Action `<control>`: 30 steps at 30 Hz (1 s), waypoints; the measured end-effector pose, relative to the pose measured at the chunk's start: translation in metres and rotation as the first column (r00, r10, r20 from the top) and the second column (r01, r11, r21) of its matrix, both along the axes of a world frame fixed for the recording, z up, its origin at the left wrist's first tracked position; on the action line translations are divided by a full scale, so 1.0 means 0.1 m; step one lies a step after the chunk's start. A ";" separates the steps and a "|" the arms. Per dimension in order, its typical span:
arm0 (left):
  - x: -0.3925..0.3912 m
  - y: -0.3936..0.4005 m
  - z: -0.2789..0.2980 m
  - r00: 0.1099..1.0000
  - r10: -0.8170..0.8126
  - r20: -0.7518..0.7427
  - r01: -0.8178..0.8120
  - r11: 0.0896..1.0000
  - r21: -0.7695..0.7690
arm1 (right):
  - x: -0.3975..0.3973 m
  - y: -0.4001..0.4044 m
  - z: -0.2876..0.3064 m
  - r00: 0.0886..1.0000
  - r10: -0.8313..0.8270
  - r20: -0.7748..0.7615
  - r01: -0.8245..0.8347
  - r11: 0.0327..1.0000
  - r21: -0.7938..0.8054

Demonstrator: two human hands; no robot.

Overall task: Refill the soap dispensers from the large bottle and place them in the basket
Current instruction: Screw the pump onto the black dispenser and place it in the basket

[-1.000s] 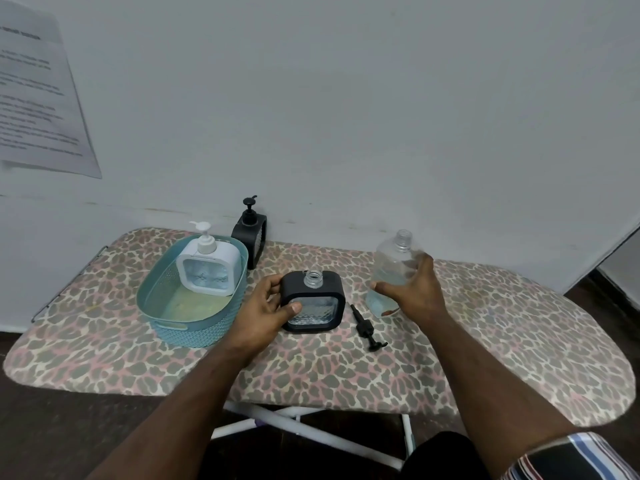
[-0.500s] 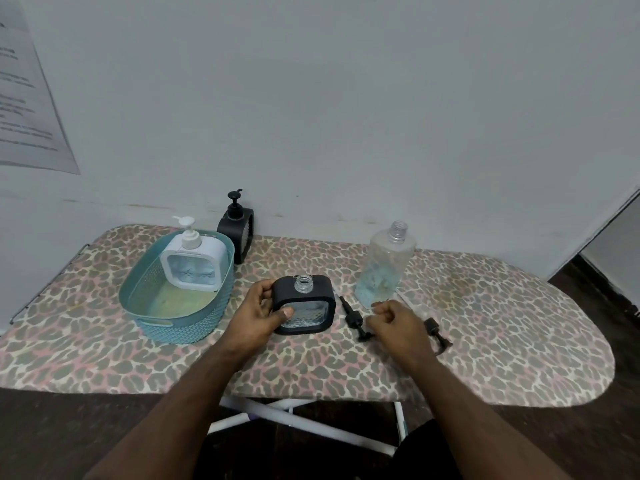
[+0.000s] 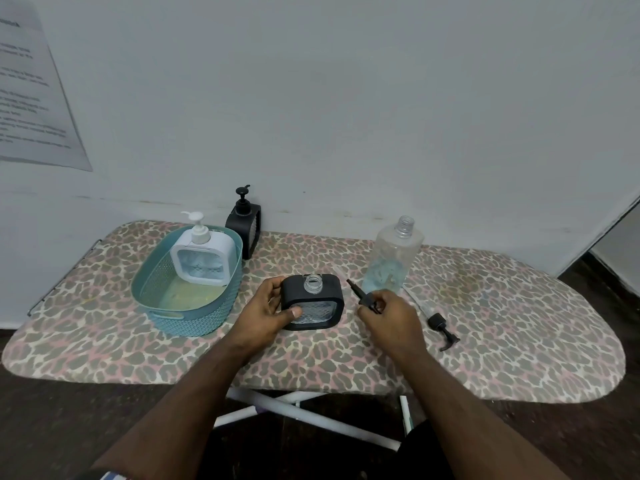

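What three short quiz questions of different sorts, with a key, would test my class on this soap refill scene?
1. True or false: the white dispenser stands inside the teal basket.
2. Multiple choice: what does the left hand hold? A) the large bottle B) the open black dispenser C) the basket
3. Fill in: the right hand pinches a black ____.

Key:
1. True.
2. B; its neck is uncapped.
3. Pump; a second pump lies on the ironing board to the right, and the other black dispenser by the wall has its pump on.
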State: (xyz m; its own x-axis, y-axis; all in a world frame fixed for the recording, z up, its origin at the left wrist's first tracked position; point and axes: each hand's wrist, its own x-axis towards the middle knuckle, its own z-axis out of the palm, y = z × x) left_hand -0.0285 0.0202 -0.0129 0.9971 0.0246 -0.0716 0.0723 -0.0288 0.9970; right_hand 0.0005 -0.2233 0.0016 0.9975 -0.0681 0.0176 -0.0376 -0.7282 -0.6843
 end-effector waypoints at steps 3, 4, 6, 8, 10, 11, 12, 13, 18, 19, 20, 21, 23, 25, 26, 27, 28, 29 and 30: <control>0.01 0.00 0.01 1.000 -0.001 0.002 0.001 1.000 -0.004 | 0.01 -0.06 0.29 0.998 0.050 0.049 -0.054 0.996 0.073; 0.01 0.00 0.01 1.000 -0.004 0.003 0.004 1.000 -0.003 | 0.03 -0.08 0.40 0.996 0.068 0.055 -0.073 0.993 0.094; 0.01 -0.01 0.01 1.000 -0.008 0.002 0.008 1.000 0.002 | 0.07 -0.13 0.63 0.992 0.119 0.052 -0.126 0.980 0.157; 0.00 0.00 0.02 1.000 -0.004 -0.004 0.004 1.000 0.000 | 0.09 -0.14 0.86 0.978 0.205 0.050 -0.211 0.959 0.192; -0.01 -0.01 0.02 1.000 -0.004 -0.006 0.004 1.000 0.002 | 0.11 -0.12 1.10 0.950 0.305 0.074 -0.312 0.944 0.112; -0.01 -0.01 0.02 1.000 -0.006 -0.005 0.006 1.000 0.004 | 0.12 -0.11 1.21 0.932 0.351 0.086 -0.355 0.934 0.029; -0.01 -0.01 0.02 1.000 -0.007 -0.005 0.007 1.000 0.006 | 0.13 -0.09 1.32 0.915 0.394 0.093 -0.391 0.919 -0.048; -0.01 -0.01 0.02 1.000 -0.007 -0.006 0.007 1.000 0.006 | 0.15 -0.07 1.41 0.899 0.430 0.088 -0.421 0.902 -0.098; -0.02 0.00 0.03 1.000 -0.014 -0.011 0.014 1.000 0.005 | 0.23 0.04 1.73 0.832 0.554 0.033 -0.535 0.816 -0.220; -0.02 0.00 0.02 1.000 -0.013 -0.011 0.013 1.000 0.007 | 0.24 0.07 1.77 0.818 0.575 0.023 -0.555 0.798 -0.235; -0.01 0.01 0.01 1.000 -0.011 -0.010 0.011 1.000 0.010 | 0.25 0.10 1.81 0.805 0.594 0.009 -0.572 0.779 -0.256; 0.00 0.01 0.00 1.000 -0.008 -0.009 0.008 1.000 0.013 | 0.27 0.13 1.83 0.793 0.609 -0.010 -0.588 0.760 -0.279; 0.01 0.02 -0.02 1.000 -0.004 -0.010 0.004 1.000 0.022 | 0.30 0.22 1.84 0.765 0.641 -0.056 -0.620 0.710 -0.334; 0.02 0.03 -0.04 1.000 -0.005 -0.012 0.005 1.000 0.021 | 0.33 0.31 1.81 0.738 0.667 -0.100 -0.650 0.663 -0.370; 0.02 0.03 -0.04 1.000 -0.005 -0.013 0.005 1.000 0.018 | 0.34 0.37 1.79 0.727 0.677 -0.116 -0.663 0.647 -0.377; 0.02 0.03 -0.05 1.000 -0.005 -0.014 0.006 1.000 0.015 | 0.34 0.43 1.77 0.717 0.686 -0.124 -0.673 0.634 -0.381; 0.02 0.03 -0.05 1.000 -0.004 -0.014 0.004 1.000 0.012 | 0.34 0.49 1.74 0.707 0.696 -0.128 -0.683 0.624 -0.381; 0.02 0.03 -0.05 1.000 -0.002 -0.013 0.002 1.000 0.008 | 0.34 0.55 1.71 0.698 0.704 -0.129 -0.692 0.617 -0.376; 0.02 0.02 -0.06 1.000 -0.002 -0.010 0.002 1.000 0.006 | 0.34 0.60 1.66 0.692 0.710 -0.130 -0.699 0.615 -0.365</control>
State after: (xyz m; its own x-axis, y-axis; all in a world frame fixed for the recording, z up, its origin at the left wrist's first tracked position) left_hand -0.0260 0.0227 -0.0186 0.9964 0.0233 -0.0817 0.0825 -0.0354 0.9960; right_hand 0.0346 -0.1633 0.1673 0.7349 0.6724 -0.0882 0.6058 -0.7093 -0.3604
